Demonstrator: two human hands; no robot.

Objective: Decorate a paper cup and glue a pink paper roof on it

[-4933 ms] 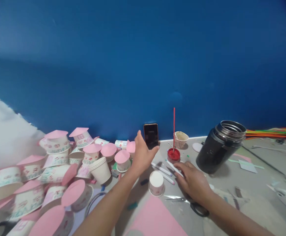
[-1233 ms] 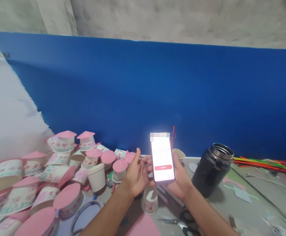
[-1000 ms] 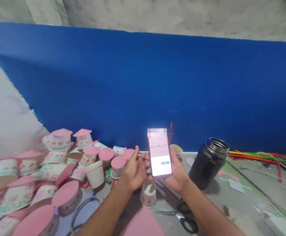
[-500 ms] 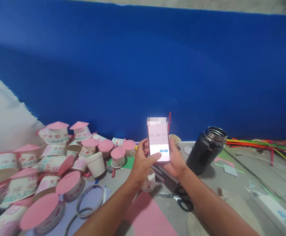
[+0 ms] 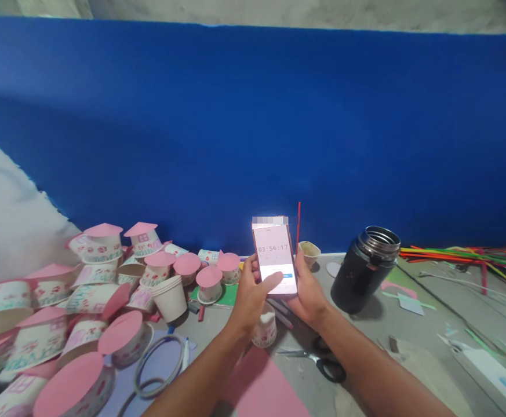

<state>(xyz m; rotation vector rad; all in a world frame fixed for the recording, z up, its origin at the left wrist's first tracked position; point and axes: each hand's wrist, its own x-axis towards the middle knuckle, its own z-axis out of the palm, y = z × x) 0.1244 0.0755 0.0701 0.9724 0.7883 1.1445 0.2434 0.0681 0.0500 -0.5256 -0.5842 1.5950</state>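
A phone [image 5: 274,255] with a lit screen reading 03:56:17 is held upright above the table, in the middle of the view. My left hand [image 5: 253,295] grips its left side, the thumb lying over the lower screen near a blue button. My right hand [image 5: 311,292] supports the right edge, its fingers partly hidden behind the phone. Below the hands are a small decorated paper cup [image 5: 265,331], black-handled scissors [image 5: 317,359] and a sheet of pink paper [image 5: 264,388].
Several decorated cups with pink paper tops [image 5: 68,385] crowd the left side, beside stacked white cups [image 5: 170,298] and grey rings [image 5: 159,362]. An open black flask [image 5: 363,272] stands right of the hands. Colourful strips [image 5: 452,255] lie at the far right, before a blue wall [image 5: 253,116].
The phone has shifted slightly left and down in the view. My left thumb now lies closer to the blue button on the screen. Both hands keep their hold.
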